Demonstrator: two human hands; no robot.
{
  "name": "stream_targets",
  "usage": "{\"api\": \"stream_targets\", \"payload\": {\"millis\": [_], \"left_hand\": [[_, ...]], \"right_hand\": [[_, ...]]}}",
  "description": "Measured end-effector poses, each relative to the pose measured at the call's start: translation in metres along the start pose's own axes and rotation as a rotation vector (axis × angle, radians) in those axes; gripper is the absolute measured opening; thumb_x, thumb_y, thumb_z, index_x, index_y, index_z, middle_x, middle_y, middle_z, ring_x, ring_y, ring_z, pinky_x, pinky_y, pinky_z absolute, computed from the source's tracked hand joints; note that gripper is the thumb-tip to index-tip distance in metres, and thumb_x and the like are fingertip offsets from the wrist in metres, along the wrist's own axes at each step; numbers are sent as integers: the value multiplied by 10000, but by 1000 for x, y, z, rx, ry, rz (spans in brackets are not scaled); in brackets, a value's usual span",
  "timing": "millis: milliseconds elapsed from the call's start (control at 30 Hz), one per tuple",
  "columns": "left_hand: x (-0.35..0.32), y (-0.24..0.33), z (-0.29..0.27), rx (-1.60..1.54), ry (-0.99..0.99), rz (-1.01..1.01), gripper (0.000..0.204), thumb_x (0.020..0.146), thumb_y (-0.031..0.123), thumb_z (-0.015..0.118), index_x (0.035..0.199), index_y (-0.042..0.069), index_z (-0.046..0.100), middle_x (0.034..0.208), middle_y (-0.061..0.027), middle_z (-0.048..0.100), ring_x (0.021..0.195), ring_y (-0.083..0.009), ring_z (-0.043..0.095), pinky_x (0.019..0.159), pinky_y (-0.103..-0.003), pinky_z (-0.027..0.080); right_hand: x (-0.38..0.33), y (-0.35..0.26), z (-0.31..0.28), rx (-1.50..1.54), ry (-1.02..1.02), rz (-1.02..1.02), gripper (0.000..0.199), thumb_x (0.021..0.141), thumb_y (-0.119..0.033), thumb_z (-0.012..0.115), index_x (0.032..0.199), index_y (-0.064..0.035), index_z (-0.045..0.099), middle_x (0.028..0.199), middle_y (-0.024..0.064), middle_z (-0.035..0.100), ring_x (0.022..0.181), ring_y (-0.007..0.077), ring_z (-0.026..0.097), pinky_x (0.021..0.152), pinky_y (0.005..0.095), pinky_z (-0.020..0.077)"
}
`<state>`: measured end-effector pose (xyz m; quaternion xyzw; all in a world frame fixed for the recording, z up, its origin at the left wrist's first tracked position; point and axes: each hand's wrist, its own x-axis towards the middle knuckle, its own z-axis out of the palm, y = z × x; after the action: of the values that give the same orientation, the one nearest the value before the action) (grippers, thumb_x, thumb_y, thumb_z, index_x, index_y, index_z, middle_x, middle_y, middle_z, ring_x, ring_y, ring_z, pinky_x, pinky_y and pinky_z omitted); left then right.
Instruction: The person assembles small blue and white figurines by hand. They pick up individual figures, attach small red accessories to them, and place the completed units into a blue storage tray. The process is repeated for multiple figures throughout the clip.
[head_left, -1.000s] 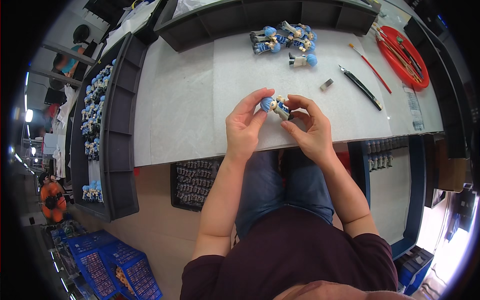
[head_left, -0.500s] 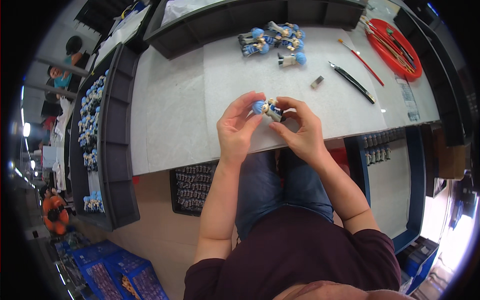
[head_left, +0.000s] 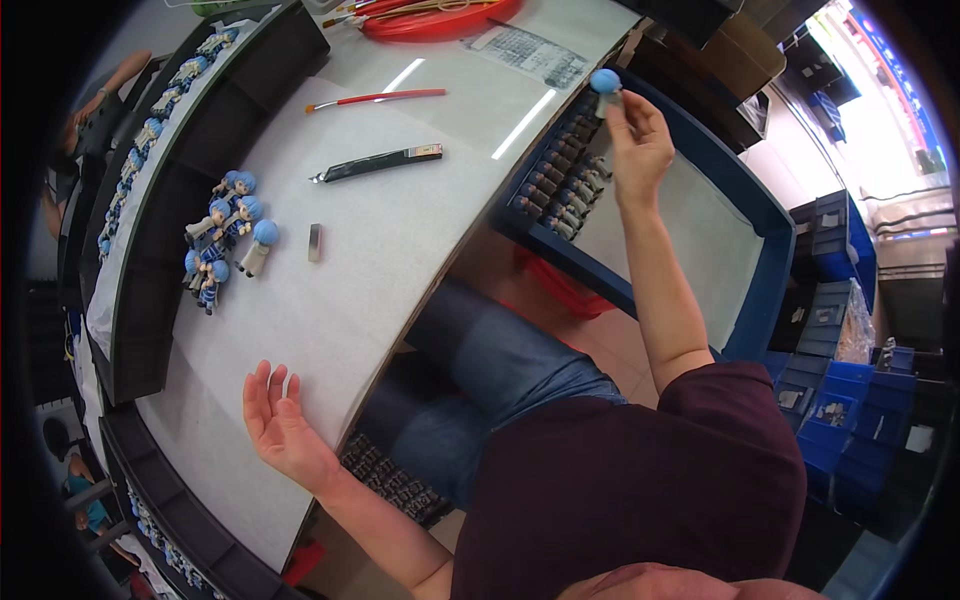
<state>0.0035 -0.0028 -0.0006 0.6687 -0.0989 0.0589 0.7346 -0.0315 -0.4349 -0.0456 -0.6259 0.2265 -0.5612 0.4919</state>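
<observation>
Pinched in the fingers of my right hand (head_left: 640, 140) is a small figurine (head_left: 605, 84) with blue hair. It hangs over the far corner of a dark blue tray (head_left: 778, 235), where several rows of small figurines (head_left: 560, 190) lie on a pale liner. My left hand (head_left: 285, 425) is over the white worktable (head_left: 330, 330), palm turned up, fingers apart and holding nothing. A loose pile of blue-haired figurines (head_left: 215, 235) lies on the table beyond my left hand, with one figurine (head_left: 262, 245) lying a little apart beside it.
On the table lie a small grey block (head_left: 315, 243), a black craft knife (head_left: 375, 163) and a red-handled paintbrush (head_left: 375, 97). A red dish (head_left: 440, 30) of tools stands at the far edge. Dark grey trays (head_left: 150, 270) of figurines border the table. Blue bins (head_left: 850, 400) stand at right.
My view has swung to the right. My right hand has carried the figurine from above the table to over the blue tray. My left hand has let go of it and opened.
</observation>
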Motion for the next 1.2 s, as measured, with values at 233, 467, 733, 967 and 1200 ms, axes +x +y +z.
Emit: {"api": "stream_targets", "payload": {"millis": [233,467,733,967,1200], "left_hand": [[1,4,2,64,22,-29,396,844,5,523,1232,-27,452,1236,-169,506,1055,-222,516,912,-373,432],[3,0,6,80,32,-47,367,835,-16,521,1200,-30,486,1228,-158,514,1027,-205,522,894,-356,433],[2,4,8,86,50,-72,353,828,-33,525,1180,-38,500,1205,-157,524,996,-197,538,865,-329,456],[7,3,4,0,26,-67,316,801,-77,553,1116,-47,545,1125,-142,576,940,-174,576,828,-296,478],[0,1,-5,-80,18,-53,292,812,-54,574,1104,-49,553,1085,-121,597,922,-162,586,828,-289,480]], "right_hand": [[28,190,-106,-821,-34,342,267,741,-123,674,991,-37,635,917,93,674,850,166,641,784,283,485],[18,240,-105,-904,-122,331,270,737,-76,614,1003,-39,638,958,144,661,913,258,635,834,334,478],[13,244,-86,-896,-317,356,326,742,-154,616,1052,-55,627,1006,180,637,980,304,600,861,359,459],[59,169,-63,-483,159,-22,419,788,-135,664,1141,27,507,1046,154,581,896,223,579,806,324,465],[-11,-101,108,339,-495,-261,253,853,37,545,1104,4,525,1035,95,584,934,132,567,825,236,449]]}}
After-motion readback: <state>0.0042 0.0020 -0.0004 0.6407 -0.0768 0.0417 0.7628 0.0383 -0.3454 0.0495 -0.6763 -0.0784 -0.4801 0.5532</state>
